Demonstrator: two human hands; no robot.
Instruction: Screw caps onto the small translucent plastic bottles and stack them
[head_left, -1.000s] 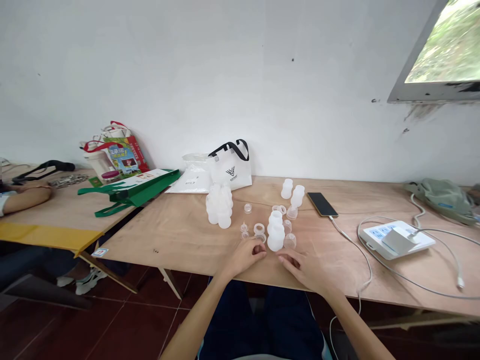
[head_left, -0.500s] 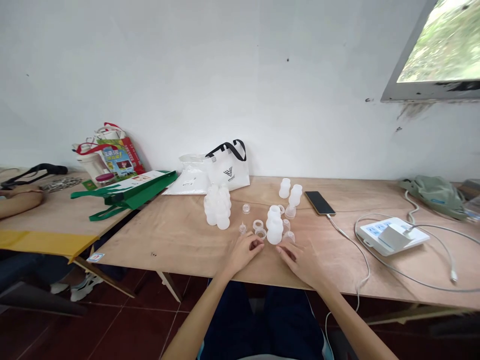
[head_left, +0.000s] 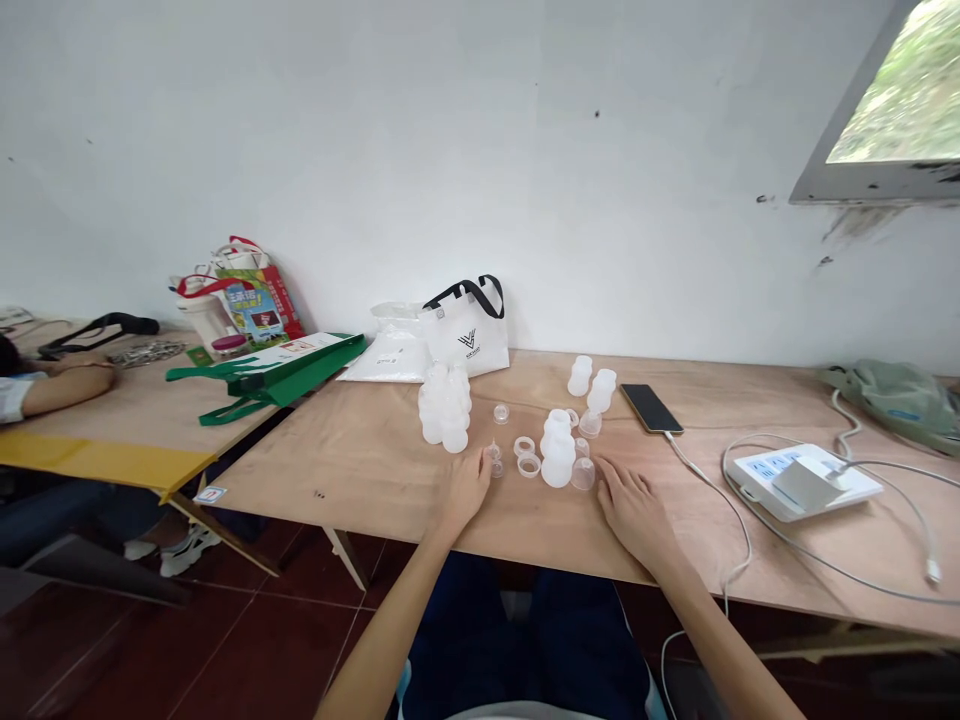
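White bottles, upright, between left grip and right grip

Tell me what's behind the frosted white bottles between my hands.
Behind the frosted white bottles show part of a translucent ring, a domed cap and, farther back, more bottles. The ring's remainder and anything else directly behind are hidden.

Head-worn view, facing forward and down, table close below
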